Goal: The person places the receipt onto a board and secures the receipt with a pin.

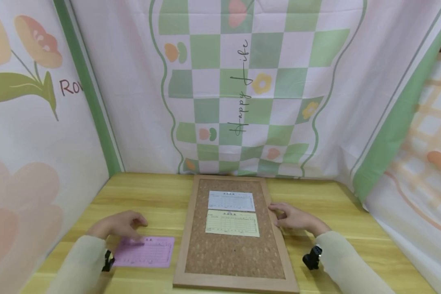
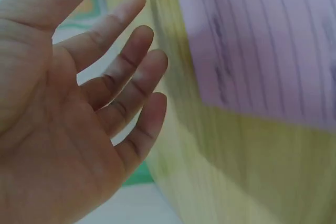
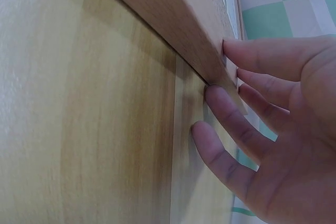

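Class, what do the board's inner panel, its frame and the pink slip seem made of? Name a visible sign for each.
Inner panel: most likely cork, matte, with speckled brown grain.
Frame: probably wood or wood veneer, smooth and low-sheen, with fine streaks in the right wrist view.
Pink slip: apparently thin paper, matte, lying flat with printed ruled lines.

A white cloth (image 1: 132, 73) is hanging across the upper centre, showing green checks, small flowers and the sideways words "Happy Life". At the left edge a flowered cloth (image 1: 25, 134) is hanging, bordered in green, and at the right edge an orange-checked cloth (image 1: 426, 130) is hanging. A yellowish wood-grain table (image 1: 158, 196) is stretching across the lower frame, evenly lit.
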The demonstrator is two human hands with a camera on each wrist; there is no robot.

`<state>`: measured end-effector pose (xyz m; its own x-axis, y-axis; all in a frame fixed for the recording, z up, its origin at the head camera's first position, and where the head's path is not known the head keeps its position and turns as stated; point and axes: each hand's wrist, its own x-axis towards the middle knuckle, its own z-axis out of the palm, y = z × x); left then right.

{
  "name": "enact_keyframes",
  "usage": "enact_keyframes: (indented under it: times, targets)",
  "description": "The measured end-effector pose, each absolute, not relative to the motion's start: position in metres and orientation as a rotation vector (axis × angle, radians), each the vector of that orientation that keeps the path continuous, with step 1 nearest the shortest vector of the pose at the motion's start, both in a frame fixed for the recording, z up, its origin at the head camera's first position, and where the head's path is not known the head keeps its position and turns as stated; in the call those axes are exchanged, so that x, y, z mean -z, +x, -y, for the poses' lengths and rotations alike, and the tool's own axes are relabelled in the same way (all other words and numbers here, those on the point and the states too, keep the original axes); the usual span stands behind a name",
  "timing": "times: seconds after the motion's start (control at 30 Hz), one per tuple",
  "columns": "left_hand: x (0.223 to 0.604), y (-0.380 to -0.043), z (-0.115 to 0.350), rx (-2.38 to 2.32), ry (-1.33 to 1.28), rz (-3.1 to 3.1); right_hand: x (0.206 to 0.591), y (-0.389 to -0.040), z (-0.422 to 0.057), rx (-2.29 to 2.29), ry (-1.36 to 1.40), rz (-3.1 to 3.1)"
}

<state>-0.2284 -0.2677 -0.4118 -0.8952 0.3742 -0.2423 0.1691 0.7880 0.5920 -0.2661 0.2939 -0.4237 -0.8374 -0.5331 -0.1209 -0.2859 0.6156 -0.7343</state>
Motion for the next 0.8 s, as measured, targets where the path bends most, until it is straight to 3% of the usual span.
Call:
enact_keyframes:
  times: [0.8]
  targets:
    - [0.451, -0.244, 0.301, -0.970, 0.427, -2.537, 0.430, -0.266, -0.295, 1.070, -0.609, -2.535]
